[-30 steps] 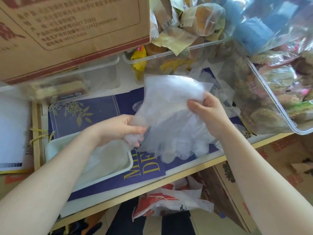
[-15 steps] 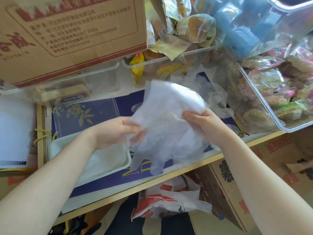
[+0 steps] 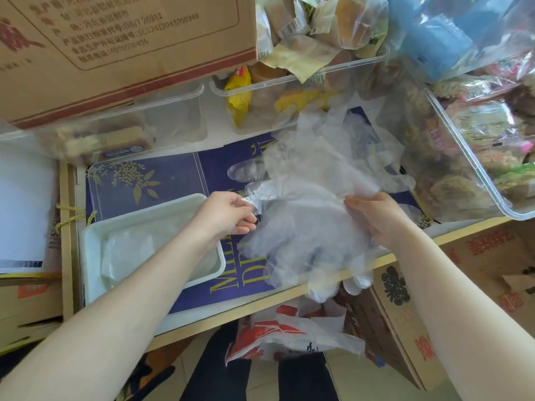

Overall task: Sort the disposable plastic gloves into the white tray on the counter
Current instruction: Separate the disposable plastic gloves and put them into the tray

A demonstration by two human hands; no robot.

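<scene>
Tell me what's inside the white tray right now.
The white tray holds a few flattened clear plastic gloves. The left forearm crosses over its near right part, hiding whatever lies beneath.

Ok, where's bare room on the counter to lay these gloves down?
Bare patch: the dark blue printed mat between the white rectangular tray and the clear plastic bins behind. Crowded: loose transparent plastic gloves under both hands, and the snack-filled clear bin to the right.

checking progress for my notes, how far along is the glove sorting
Done: some clear plastic already lies in the white tray, apparently gloves. In hand: the left hand and right hand each pinch an edge of the held gloves beside the tray. Left: those, plus the loose gloves behind.
</scene>
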